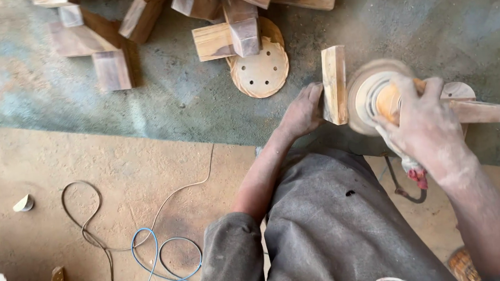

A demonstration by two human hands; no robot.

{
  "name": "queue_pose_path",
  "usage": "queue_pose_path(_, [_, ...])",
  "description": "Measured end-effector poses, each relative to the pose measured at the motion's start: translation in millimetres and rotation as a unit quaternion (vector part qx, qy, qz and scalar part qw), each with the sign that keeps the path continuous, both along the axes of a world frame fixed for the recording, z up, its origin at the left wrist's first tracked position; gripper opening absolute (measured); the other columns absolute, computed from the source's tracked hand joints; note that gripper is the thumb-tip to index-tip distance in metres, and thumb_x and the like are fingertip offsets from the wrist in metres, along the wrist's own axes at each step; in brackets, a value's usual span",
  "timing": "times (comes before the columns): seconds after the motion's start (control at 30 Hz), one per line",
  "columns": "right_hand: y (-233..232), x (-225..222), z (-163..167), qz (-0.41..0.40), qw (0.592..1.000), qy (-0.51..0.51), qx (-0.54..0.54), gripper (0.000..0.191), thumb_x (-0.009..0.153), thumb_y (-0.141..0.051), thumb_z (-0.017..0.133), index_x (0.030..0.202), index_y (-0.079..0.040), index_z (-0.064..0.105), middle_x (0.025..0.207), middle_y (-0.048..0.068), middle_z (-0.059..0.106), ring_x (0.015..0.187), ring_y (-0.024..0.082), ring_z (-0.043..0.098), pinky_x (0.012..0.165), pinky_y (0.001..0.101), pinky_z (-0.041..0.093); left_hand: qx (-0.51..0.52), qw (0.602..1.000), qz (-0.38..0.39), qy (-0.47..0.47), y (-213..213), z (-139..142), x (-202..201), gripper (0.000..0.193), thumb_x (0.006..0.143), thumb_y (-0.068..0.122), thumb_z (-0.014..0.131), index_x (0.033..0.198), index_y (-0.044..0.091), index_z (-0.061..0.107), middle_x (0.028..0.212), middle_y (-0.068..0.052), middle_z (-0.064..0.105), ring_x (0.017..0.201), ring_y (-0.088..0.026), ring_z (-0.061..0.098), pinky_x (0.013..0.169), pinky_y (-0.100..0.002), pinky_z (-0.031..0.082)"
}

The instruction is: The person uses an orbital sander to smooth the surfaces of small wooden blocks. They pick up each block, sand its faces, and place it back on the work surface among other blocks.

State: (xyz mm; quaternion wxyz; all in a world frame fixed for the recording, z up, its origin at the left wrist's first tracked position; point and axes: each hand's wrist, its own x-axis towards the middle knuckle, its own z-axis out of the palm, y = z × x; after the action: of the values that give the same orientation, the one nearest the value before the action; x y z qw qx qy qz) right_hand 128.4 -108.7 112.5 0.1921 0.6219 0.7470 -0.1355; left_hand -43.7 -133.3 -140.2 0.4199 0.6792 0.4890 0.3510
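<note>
Your left hand is cupped against the left face of a pale upright rectangular wooden block, fingers curled on its edge, holding it standing on the dusty grey-green mat. Your right hand is closed over the orange body of a round disc sander, whose blurred sanding disc sits against the block's right face. The block stands right of centre, just beyond your knee in dusty grey trousers. Far left of it lies a loose round tan sanding disc with holes, partly under a heap of brown wooden offcuts. Near left, on the sandy floor, a blue and a grey cable coil together.
</note>
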Motion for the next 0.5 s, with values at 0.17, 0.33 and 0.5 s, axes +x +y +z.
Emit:
queue_pose_path(0.17, [-24.6,15.2,4.2,-0.017,0.995,-0.053,-0.081,0.077,0.094,-0.043,0.071,0.154,-0.006,0.040,0.127,0.033,0.044,0.081,0.041,0.072,0.071,0.0433,0.066,-0.020,0.999,-0.042,-0.006,0.9,-4.3,-5.7,0.082,0.069,0.007,0.082,0.141,0.004,0.042,0.135,-0.023,0.053,0.129,-0.044,0.051,0.108,-0.048,0.048])
queue_pose_path(0.33, [-23.9,24.1,10.1,0.027,0.994,-0.070,-0.073,0.071,0.087,-0.039,0.074,0.145,-0.009,0.045,0.119,0.030,0.046,0.082,0.041,0.072,0.074,0.0457,0.065,0.025,0.998,-0.052,0.004,4.1,-9.1,-7.5,0.091,0.062,0.008,0.086,0.141,0.001,0.041,0.137,-0.023,0.051,0.130,-0.045,0.049,0.111,-0.050,0.045])
queue_pose_path(0.5, [-7.2,29.0,9.5,0.062,0.994,-0.062,-0.062,0.066,0.091,-0.035,0.073,0.146,-0.011,0.047,0.122,0.031,0.045,0.081,0.042,0.072,0.071,0.0433,0.065,0.004,0.996,-0.084,-0.002,4.6,-16.4,-4.4,0.087,0.067,0.007,0.082,0.143,0.001,0.039,0.139,-0.023,0.051,0.131,-0.044,0.050,0.109,-0.047,0.049])
